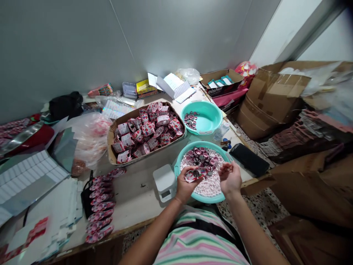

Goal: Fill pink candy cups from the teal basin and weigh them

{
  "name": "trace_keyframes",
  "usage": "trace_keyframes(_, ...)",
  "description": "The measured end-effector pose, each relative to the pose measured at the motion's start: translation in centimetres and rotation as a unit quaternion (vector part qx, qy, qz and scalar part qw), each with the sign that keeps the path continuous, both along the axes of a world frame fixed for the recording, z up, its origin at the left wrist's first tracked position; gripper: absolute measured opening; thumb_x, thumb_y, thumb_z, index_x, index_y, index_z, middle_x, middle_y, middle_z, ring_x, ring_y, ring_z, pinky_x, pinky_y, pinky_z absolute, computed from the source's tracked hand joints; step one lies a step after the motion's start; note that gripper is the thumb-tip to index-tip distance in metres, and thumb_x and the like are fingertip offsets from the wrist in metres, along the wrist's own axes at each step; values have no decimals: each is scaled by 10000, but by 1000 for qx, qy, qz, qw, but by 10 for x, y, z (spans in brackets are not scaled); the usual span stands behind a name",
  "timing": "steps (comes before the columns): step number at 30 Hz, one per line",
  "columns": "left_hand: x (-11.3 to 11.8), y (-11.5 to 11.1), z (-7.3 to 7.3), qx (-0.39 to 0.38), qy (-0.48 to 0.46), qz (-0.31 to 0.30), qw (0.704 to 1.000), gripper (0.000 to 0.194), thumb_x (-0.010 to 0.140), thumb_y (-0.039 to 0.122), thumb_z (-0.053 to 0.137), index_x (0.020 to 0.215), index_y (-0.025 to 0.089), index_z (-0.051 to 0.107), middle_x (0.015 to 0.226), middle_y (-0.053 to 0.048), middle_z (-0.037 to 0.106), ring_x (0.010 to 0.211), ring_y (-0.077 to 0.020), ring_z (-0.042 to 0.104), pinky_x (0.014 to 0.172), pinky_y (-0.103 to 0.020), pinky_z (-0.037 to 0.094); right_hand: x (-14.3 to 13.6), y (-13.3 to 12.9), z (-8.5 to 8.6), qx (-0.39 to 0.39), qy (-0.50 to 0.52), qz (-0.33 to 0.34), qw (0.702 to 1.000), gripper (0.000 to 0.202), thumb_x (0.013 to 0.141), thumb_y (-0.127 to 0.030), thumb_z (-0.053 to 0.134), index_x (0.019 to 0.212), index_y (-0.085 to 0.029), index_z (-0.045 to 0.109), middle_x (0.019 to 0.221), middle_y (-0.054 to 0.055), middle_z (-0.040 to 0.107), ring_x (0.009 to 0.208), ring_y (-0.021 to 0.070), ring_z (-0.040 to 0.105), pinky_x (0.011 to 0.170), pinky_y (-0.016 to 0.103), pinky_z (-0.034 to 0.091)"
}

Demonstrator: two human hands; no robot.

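My left hand (185,187) grips a small pink printed packet (195,174), its dark opening facing up, over the near turquoise basin (178,157). White and pale pink candy-like pieces (205,187) fill that basin, with a heap of small maroon cups or caps (202,158) on top. At the basin's right side, my right hand (231,178) is turned palm up with its fingers curled in; whatever lies in them is too small to make out. A white digital scale (164,180) stands just left of the basin.
Behind, a shallow carton (111,147) holds many similar packets. A second turquoise basin (208,116) contains a few maroon caps. A row of packets (100,206) lies at left. A black phone-like case (249,159) rests near the table's right edge; large cardboard boxes (256,99) stand beyond.
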State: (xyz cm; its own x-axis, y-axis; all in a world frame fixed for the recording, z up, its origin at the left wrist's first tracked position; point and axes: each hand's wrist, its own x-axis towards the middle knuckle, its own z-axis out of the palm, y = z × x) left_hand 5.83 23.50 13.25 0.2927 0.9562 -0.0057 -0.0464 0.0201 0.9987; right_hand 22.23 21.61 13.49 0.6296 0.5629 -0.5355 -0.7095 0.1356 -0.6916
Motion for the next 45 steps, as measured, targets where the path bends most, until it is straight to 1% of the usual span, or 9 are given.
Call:
trace_keyframes(9,0,0,-7,-49,-7,-27,998,397,662,252,774,992,178,567,1078,-80,654,1009,-209,628,910,-340,497,-4,-31,-53,-158,-113,225,955,322,705,-495,605,720,-174,585,595,1,568,443,97,426,384,213,254)
trace_keyframes(12,-2,-1,-11,-69,-7,-25,997,388,663,246,769,989,182,569,1063,-68,656,979,-198,636,880,-316,504,-2,-37,-67,-192,-232,342,890,379,741,-536,524,750,-167,610,651,25,604,502,139,487,430,236,299)
trace_keyframes(16,-12,0,-15,-65,33,4,997,379,650,261,770,969,182,581,1000,-42,664,922,-177,642,833,-277,507,0,-46,-80,-191,-368,422,806,292,722,-465,568,717,-184,646,704,36,633,687,209,566,633,304,400)
trace_keyframes(20,-33,3,-21,-63,91,36,993,385,655,294,761,977,184,580,978,-35,670,873,-169,647,791,-259,508,5,-57,-92,-206,-541,485,656,256,798,-362,478,774,-190,666,845,79,667,861,249,586,791,343,386)
trace_keyframes(22,-42,4,-23,-68,119,50,989,386,661,304,751,984,187,577,965,-31,672,861,-171,648,785,-261,509,8,-61,-99,-219,-559,504,621,244,811,-335,470,812,-181,659,871,90,668,880,250,587,800,338,388)
trace_keyframes(29,-50,0,-19,-56,155,72,984,365,664,309,733,979,201,584,937,-16,668,828,-162,639,762,-254,508,-10,-53,-112,-201,-577,530,588,268,769,-319,575,987,-169,621,942,86,618,889,227,573,775,291,403)
trace_keyframes(34,-47,-6,-15,-47,160,58,984,356,669,307,733,971,190,585,892,-13,658,808,-159,629,739,-247,502,-27,-41,-114,-185,-594,554,553,224,697,-215,629,917,-170,625,956,81,577,881,212,536,751,270,370)
trace_keyframes(40,-46,-10,-13,-49,145,52,987,354,674,292,736,975,188,584,936,-23,655,836,-160,629,761,-245,497,-22,-36,-116,-162,-583,546,580,113,727,-150,534,695,-182,637,787,50,593,752,175,532,705,257,356)
trace_keyframes(45,-45,-12,-13,-61,156,51,985,358,666,298,731,974,187,585,918,-23,658,828,-169,637,746,-255,507,-17,-38,-114,-150,-557,505,642,117,694,-224,563,690,-196,677,760,50,648,768,216,573,732,302,397)
